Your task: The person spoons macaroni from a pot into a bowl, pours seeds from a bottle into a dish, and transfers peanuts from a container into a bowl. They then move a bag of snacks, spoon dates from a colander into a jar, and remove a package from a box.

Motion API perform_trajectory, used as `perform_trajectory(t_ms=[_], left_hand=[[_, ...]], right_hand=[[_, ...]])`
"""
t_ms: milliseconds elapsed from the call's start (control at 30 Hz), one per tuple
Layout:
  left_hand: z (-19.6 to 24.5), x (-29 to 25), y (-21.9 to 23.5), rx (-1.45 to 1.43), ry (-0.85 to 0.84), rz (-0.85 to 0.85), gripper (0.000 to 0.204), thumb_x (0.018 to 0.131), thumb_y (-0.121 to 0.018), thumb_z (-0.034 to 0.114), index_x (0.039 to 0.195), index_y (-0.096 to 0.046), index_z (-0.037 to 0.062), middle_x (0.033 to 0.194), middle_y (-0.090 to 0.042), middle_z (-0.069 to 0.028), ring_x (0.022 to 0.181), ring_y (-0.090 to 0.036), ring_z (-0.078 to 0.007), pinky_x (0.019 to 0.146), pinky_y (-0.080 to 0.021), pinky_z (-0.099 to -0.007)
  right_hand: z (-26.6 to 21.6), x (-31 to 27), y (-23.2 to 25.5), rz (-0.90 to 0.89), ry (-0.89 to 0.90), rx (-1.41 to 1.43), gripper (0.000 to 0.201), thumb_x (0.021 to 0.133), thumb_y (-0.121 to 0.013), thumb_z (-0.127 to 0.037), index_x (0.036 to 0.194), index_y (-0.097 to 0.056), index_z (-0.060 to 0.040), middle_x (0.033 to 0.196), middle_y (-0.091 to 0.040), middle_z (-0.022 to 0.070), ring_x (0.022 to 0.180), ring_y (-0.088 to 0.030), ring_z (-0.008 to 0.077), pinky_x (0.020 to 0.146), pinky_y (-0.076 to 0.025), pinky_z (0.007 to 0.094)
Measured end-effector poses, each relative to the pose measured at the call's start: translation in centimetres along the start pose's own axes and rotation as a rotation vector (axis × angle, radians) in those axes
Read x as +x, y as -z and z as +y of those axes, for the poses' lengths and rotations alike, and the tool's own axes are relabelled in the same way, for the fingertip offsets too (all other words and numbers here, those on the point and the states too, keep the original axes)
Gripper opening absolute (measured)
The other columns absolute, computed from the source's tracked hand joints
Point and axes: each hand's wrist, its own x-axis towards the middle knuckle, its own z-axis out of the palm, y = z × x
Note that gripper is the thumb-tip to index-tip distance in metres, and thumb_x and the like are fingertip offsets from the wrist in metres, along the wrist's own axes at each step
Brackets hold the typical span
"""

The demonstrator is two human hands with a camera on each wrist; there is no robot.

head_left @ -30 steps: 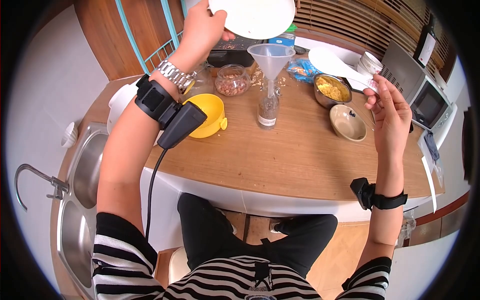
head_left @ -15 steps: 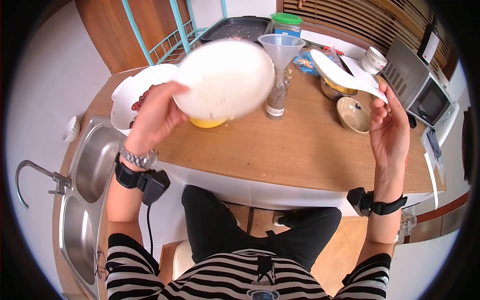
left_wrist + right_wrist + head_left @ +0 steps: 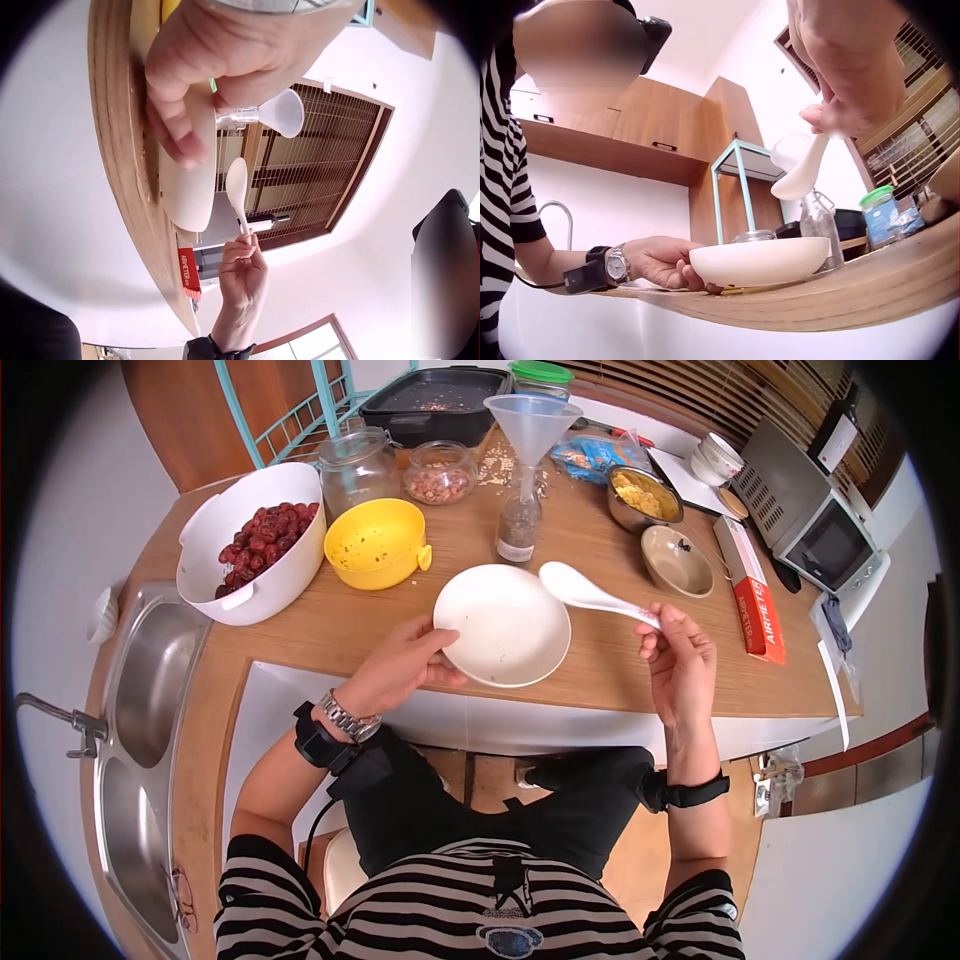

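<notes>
My left hand [image 3: 405,660] grips the near-left rim of a shallow white bowl [image 3: 500,625], thumb on the inside, fingers underneath. Only a few small specks lie in the bowl. In the right wrist view the bowl [image 3: 761,262] is level, low over the counter's front edge. My right hand [image 3: 682,660] pinches the handle end of a white spoon [image 3: 590,592], whose head points left over the bowl's right rim. Beyond the bowl stands a glass bottle [image 3: 518,530] holding dark grains, with a clear plastic funnel [image 3: 532,430] in its neck.
On the left are a white basin [image 3: 285,585] of red dates, a yellow bowl [image 3: 375,545] and glass jars. A steel bowl [image 3: 630,515] with yellow food, a beige bowl [image 3: 678,565] and a red-and-white box [image 3: 755,600] stand right. The sink [image 3: 150,690] is at far left.
My left hand has brought the white bowl down from high near the funnel to the counter's front. The spoon in my right hand has moved left and lower, towards the bowl.
</notes>
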Motion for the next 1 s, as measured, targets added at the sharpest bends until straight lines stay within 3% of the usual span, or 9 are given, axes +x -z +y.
perform_trajectory(t_ms=[200, 400, 500, 600, 700, 767, 800, 867, 1000], left_hand=[[0.1, 1.1, -1.2, -0.019, -0.065, -0.115, 0.035, 0.084, -0.045, 0.019, 0.108, -0.039, -0.0065, 0.097, -0.05, -0.0123, 0.079, -0.055, -0.0153, 0.07, -0.05, -0.0283], [0.1, 1.8, -1.6, 0.041, -0.088, -0.149, 0.036, 0.084, -0.045, 0.022, 0.108, -0.04, -0.0047, 0.093, -0.052, -0.0119, 0.071, -0.056, -0.0139, 0.07, -0.049, -0.026], [0.8, 2.4, -0.9, 0.202, -0.075, -0.155, 0.038, 0.083, -0.048, 0.025, 0.101, -0.042, -0.0079, 0.089, -0.053, -0.0143, 0.068, -0.057, -0.0155, 0.063, -0.051, -0.0252], [3.1, 3.7, 0.1, 0.614, 0.031, -0.092, 0.047, 0.079, -0.053, 0.034, 0.097, -0.044, -0.0082, 0.083, -0.054, -0.0163, 0.063, -0.057, -0.015, 0.052, -0.048, -0.022], [5.2, 6.2, 1.0, 0.866, -0.147, 0.089, 0.06, 0.075, -0.056, 0.037, 0.111, -0.039, -0.0079, 0.084, -0.051, -0.0116, 0.063, -0.054, -0.0131, 0.051, -0.044, -0.019], [5.7, 8.5, 1.2, 0.943, -0.405, 0.246, 0.06, 0.075, -0.058, 0.035, 0.113, -0.038, -0.0063, 0.088, -0.051, -0.0126, 0.072, -0.053, -0.0134, 0.059, -0.044, -0.0216], [6.1, 9.4, 1.0, 0.948, -0.407, 0.248, 0.06, 0.075, -0.058, 0.035, 0.113, -0.038, -0.0063, 0.088, -0.051, -0.0126, 0.072, -0.053, -0.0134, 0.059, -0.044, -0.0216], [6.7, 11.6, 0.2, 0.786, -0.659, 0.308, 0.06, 0.067, -0.064, 0.038, 0.098, -0.045, -0.0091, 0.086, -0.055, -0.0163, 0.08, -0.054, -0.0212, 0.069, -0.043, -0.0306], [8.2, 14.5, -1.2, 0.713, -0.755, 0.188, 0.058, 0.064, -0.069, 0.032, 0.1, -0.046, -0.0079, 0.087, -0.056, -0.0135, 0.08, -0.054, -0.018, 0.07, -0.042, -0.0278]], right_hand=[[1.5, -0.8, 0.5, 0.044, -0.009, -0.04, 0.02, 0.083, -0.048, -0.013, 0.088, -0.054, 0.0049, 0.071, -0.059, 0.0111, 0.054, -0.05, 0.0084, 0.051, -0.042, 0.0178], [3.7, -1.4, -0.4, 0.034, -0.071, -0.126, 0.02, 0.082, -0.049, -0.013, 0.089, -0.054, 0.0052, 0.071, -0.058, 0.0091, 0.055, -0.051, 0.0081, 0.052, -0.043, 0.0185], [4.4, -1.4, -0.6, 0.027, -0.063, -0.138, 0.02, 0.083, -0.049, -0.013, 0.09, -0.054, 0.0052, 0.07, -0.058, 0.0084, 0.055, -0.05, 0.0079, 0.053, -0.043, 0.0184], [4.9, -1.2, -0.4, 0.019, -0.068, -0.153, 0.02, 0.083, -0.048, -0.013, 0.091, -0.054, 0.0052, 0.07, -0.058, 0.0081, 0.055, -0.05, 0.0076, 0.053, -0.043, 0.0186], [5.3, -1.0, -0.1, -0.012, -0.022, -0.188, 0.021, 0.083, -0.049, -0.012, 0.094, -0.052, 0.0058, 0.067, -0.057, 0.0072, 0.053, -0.049, 0.0072, 0.051, -0.042, 0.018], [5.5, -1.0, 0.3, -0.045, -0.047, -0.244, 0.022, 0.082, -0.05, -0.011, 0.097, -0.05, 0.0057, 0.065, -0.056, 0.006, 0.052, -0.047, 0.0066, 0.048, -0.04, 0.0175], [5.6, -0.9, 0.3, -0.046, -0.044, -0.24, 0.022, 0.082, -0.05, -0.011, 0.097, -0.05, 0.0057, 0.065, -0.056, 0.006, 0.052, -0.047, 0.0066, 0.048, -0.04, 0.0175], [5.7, -0.9, 0.2, -0.075, -0.045, -0.317, 0.024, 0.081, -0.052, -0.01, 0.099, -0.049, 0.0048, 0.063, -0.055, 0.0051, 0.051, -0.047, 0.0061, 0.046, -0.039, 0.0171], [6.0, -1.2, 0.2, -0.06, -0.005, -0.345, 0.024, 0.079, -0.054, -0.009, 0.099, -0.049, 0.0045, 0.067, -0.056, 0.0059, 0.055, -0.05, 0.0065, 0.048, -0.043, 0.018]])
